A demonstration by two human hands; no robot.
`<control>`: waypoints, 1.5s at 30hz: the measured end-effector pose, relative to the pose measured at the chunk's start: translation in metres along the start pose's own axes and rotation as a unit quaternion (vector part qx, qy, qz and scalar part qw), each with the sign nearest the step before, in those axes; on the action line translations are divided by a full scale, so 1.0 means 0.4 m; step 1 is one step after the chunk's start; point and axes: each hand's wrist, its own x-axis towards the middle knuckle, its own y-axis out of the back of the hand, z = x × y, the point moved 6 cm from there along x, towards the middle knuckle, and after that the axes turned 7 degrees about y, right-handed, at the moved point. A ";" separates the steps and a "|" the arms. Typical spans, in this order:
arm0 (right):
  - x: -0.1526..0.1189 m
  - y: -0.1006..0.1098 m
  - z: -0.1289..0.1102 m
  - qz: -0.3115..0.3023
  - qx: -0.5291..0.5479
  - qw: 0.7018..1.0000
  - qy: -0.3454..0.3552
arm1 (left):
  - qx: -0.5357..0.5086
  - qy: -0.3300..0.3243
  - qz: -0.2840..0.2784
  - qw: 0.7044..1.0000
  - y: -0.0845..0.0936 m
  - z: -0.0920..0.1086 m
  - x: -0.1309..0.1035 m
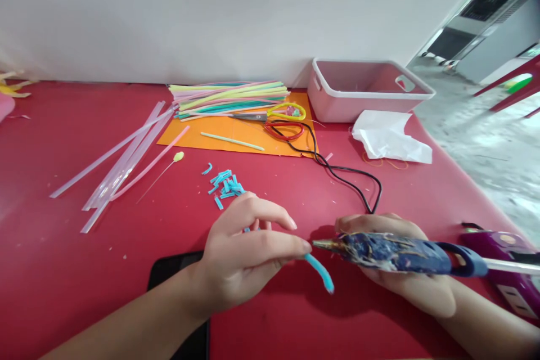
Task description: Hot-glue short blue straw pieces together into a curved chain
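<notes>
My left hand [248, 256] pinches one end of a blue fuzzy stem [321, 273] between thumb and fingertips; the free end curves down to the right. Wrapped round a dark blue glue gun [396, 253] is my right hand [405, 275]. The gun's metal nozzle points left, close to my left fingertips. A clear stick extends from its rear. Small cut blue pieces [225, 183] lie in a loose pile just beyond my left hand. Another bit of blue shows between my left fingers, mostly hidden.
Colored stems [228, 98], scissors [253, 117] and an orange sheet [194, 138] lie ahead. Glue sticks [126, 163] are left, a pink basket [350, 102] and white paper [388, 138] right. A black cable [350, 169] runs toward my right hand. A phone [192, 343] and purple power strip [502, 264] are nearer.
</notes>
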 end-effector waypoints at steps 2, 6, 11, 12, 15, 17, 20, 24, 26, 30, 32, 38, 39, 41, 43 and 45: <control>-0.007 -0.006 0.007 -0.025 0.020 0.999 -0.006 | -0.008 0.002 -0.009 1.000 -0.002 -0.001 0.000; -0.015 -0.014 0.017 -0.060 0.066 0.996 -0.025 | -0.016 0.004 -0.012 1.000 -0.002 -0.003 0.003; -0.014 -0.018 0.016 -0.060 0.086 0.994 -0.028 | -0.036 0.002 -0.016 0.999 -0.002 -0.002 0.007; -0.013 -0.019 0.016 -0.056 0.089 0.994 -0.030 | -0.038 0.001 -0.018 0.999 -0.003 -0.002 0.007; -0.013 -0.023 0.014 -0.051 0.099 0.993 -0.034 | -0.038 0.000 -0.021 0.999 -0.003 -0.002 0.006; -0.013 -0.026 0.014 -0.054 0.107 0.992 -0.033 | -0.040 0.001 -0.021 0.999 -0.004 -0.002 0.006; -0.015 -0.028 0.017 -0.058 0.123 0.990 -0.033 | -0.049 0.003 -0.023 0.999 -0.007 -0.003 0.007; -0.021 -0.030 0.024 -0.066 0.135 0.988 -0.036 | -0.056 0.009 -0.033 0.998 -0.011 -0.002 0.007; -0.022 -0.031 0.024 -0.070 0.138 0.987 -0.031 | -0.054 0.011 -0.037 0.998 -0.011 -0.002 0.007; -0.020 -0.031 0.024 -0.066 0.135 0.988 -0.026 | -0.053 0.010 -0.037 0.998 -0.009 0.000 0.009; -0.020 -0.032 0.026 -0.064 0.132 0.989 -0.029 | -0.055 0.012 -0.038 0.998 -0.009 0.001 0.011; -0.023 -0.031 0.029 -0.064 0.129 0.989 -0.027 | -0.057 0.014 -0.033 0.998 -0.009 0.001 0.014; -0.023 -0.031 0.029 -0.064 0.131 0.989 -0.027 | -0.056 0.014 -0.034 0.998 -0.009 0.002 0.014; -0.023 -0.031 0.028 -0.061 0.133 0.989 -0.025 | -0.057 0.015 -0.035 0.998 -0.009 0.002 0.014; -0.023 -0.032 0.028 -0.058 0.135 0.989 -0.025 | -0.059 0.016 -0.033 0.998 -0.008 0.003 0.014; -0.025 -0.033 0.029 -0.056 0.134 0.989 -0.027 | -0.063 0.018 -0.031 0.997 -0.007 0.004 0.015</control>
